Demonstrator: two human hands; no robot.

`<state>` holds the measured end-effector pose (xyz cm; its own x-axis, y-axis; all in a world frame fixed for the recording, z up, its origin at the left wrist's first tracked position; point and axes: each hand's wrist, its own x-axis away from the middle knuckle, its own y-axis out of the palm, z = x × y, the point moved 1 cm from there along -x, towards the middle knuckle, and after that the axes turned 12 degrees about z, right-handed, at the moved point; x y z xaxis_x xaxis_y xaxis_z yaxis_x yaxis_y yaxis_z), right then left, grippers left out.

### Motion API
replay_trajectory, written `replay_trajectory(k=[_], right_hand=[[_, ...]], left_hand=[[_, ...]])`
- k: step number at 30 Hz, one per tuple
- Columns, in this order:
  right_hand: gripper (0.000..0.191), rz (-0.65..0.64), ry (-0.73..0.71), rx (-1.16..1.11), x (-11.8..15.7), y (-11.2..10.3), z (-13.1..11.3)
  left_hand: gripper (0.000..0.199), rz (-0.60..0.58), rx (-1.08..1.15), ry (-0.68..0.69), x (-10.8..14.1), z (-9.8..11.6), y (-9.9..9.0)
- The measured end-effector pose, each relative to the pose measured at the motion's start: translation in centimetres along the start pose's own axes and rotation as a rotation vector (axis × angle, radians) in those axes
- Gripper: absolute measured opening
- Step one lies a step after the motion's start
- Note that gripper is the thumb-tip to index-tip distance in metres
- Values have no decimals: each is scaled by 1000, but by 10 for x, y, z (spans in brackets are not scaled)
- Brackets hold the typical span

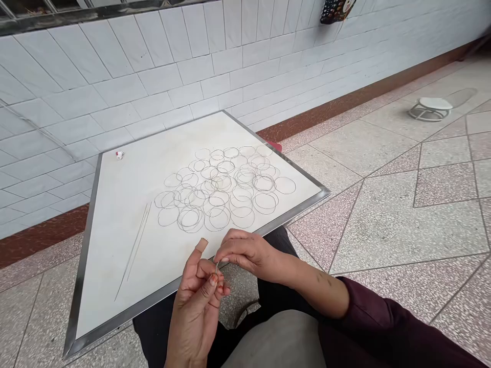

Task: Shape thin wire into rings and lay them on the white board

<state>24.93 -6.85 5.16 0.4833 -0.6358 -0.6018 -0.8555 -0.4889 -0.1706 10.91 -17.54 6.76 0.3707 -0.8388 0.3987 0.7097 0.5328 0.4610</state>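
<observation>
L hand [195,306] and R hand [245,250] pinching thin wire [217,267]; wire rings [222,189] scattered on steel-edged white board [81,268] just beyond.

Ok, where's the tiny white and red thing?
In the head view, the white and red thing sits near the far left corner of the board, left of the wire rings.

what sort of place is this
Probably a tiled porch or veranda used for handwork, judging by the white glazed wall tiles, the speckled terrazzo floor, and the metal-edged white board laid with wire rings.
</observation>
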Motion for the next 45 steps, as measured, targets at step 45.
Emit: replay_trajectory(k=[45], right_hand=[[20,-243,19,55,-3,-12,-4]], left_hand=[[51,-12,-95,-110,2,2,0]])
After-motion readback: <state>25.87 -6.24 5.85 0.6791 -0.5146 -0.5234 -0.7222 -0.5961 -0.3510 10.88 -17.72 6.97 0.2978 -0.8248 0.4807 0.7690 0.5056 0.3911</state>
